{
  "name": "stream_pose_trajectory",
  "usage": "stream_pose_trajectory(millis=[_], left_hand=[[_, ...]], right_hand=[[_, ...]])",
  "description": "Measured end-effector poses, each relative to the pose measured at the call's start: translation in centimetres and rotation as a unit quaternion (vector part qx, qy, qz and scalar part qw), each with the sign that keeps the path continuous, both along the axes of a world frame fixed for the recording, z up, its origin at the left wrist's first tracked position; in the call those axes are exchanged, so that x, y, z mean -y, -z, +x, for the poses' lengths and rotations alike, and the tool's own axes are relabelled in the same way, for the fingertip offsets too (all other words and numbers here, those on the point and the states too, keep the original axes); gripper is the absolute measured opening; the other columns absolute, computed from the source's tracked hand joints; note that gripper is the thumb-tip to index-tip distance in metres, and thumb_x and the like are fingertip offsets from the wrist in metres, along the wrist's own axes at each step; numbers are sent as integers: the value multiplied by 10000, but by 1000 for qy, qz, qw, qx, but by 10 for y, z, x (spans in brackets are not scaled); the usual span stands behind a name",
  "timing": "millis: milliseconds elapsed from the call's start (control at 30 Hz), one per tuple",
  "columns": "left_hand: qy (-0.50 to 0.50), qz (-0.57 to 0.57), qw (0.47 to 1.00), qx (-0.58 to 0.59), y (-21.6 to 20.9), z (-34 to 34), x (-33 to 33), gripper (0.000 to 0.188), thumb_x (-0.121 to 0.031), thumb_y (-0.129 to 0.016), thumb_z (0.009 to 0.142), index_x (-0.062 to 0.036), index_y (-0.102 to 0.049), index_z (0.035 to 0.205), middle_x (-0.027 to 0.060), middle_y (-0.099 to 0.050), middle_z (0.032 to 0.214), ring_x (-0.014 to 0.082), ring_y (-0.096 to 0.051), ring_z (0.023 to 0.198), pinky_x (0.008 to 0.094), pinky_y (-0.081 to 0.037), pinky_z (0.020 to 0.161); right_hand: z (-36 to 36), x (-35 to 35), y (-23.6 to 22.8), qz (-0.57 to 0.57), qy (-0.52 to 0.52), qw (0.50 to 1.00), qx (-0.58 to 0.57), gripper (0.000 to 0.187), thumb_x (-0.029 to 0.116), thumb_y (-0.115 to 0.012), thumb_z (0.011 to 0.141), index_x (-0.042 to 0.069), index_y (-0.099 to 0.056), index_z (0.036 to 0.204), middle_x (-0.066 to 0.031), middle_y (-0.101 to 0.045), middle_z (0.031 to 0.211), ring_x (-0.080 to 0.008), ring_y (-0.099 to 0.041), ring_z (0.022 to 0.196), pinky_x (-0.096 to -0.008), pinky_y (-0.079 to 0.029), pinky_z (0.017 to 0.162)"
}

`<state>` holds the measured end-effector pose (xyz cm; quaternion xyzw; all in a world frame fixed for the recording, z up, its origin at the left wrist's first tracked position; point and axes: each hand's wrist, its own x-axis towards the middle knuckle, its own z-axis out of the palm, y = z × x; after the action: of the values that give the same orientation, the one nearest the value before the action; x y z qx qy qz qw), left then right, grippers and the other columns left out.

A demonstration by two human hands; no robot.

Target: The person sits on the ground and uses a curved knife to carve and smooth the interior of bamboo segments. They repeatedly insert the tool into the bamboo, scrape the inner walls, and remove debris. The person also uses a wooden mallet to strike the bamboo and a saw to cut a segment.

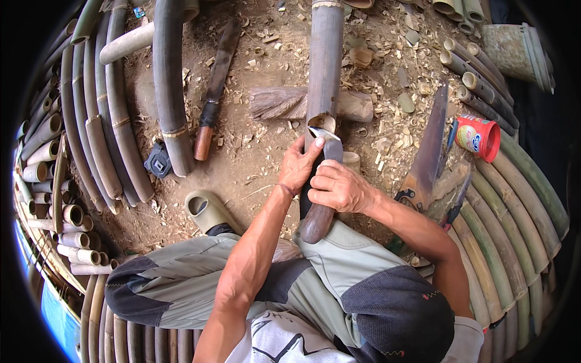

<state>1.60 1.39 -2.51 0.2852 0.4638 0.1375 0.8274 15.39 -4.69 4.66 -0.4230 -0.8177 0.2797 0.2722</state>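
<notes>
Running down from twelve o'clock, the long grey bamboo pole (325, 60) lies across a log (278, 103) on the earth floor (260, 151), and from my remote seat I can make out its cut, hollow near end. The knife (317, 225) comes next in size, its brown handle toward seven o'clock and its pale blade rising toward twelve at the cut. I have the right grip (344, 189) curled tight around it where handle runs into blade. The left grip (299, 164) is closed on the pole's near end, thumb on top by the blade, fingers mostly hidden from me. Out between two and three o'clock I pick up a red tub (478, 138) with a bright printed label, lettering on a blue patch. Smallest, the pole's open mouth sits at one o'clock from the left grip, eleven from the right.
</notes>
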Motion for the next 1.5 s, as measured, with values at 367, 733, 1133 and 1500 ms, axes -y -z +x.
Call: stream_pose_trajectory(millis=[367, 733, 1133, 1500], left_hand=[[-52, -1, 999, 17, -14, -5, -1, 883, -487, -765, 826, 76, -429, 1418, 178, -579, 1304, 226, -556, 1191, 335, -416, 1039], [28, 28, 980, -194, 8, 18, -9, 1044, -703, -746, 716, 193, -544, 1212, 257, -658, 1107, 274, -642, 1040, 364, -501, 914], [-74, 524, 722, -446, -46, -62, -105, 736, -275, -793, 774, 28, -454, 1352, 239, -490, 1310, 375, -478, 1238, 460, -386, 1066], [76, 419, 755, -498, -80, -127, -221, 826, -267, -728, 677, -52, -387, 1398, 280, -659, 1100, 424, -667, 986, 479, -530, 881]], right_hand=[[4, -38, -36, -115, 452, 787, -404, 184, 11, -612, 891, 6, -523, 1052, -57, -577, 797, -141, -566, 679, -344, -502, 624], [24, -76, -13, -159, 459, 747, -454, 106, 58, -644, 876, 13, -549, 888, -29, -527, 653, -108, -479, 505, -312, -462, 522], [92, -74, -52, 72, 347, 934, -54, 388, 56, -796, 713, 32, -586, 1038, -107, -632, 858, -203, -623, 694, -321, -507, 624], [173, -17, 32, -35, 345, 871, 347, 755, 31, -690, 746, 120, -421, 1446, -187, -476, 1302, -355, -485, 1224, -449, -375, 1116]])
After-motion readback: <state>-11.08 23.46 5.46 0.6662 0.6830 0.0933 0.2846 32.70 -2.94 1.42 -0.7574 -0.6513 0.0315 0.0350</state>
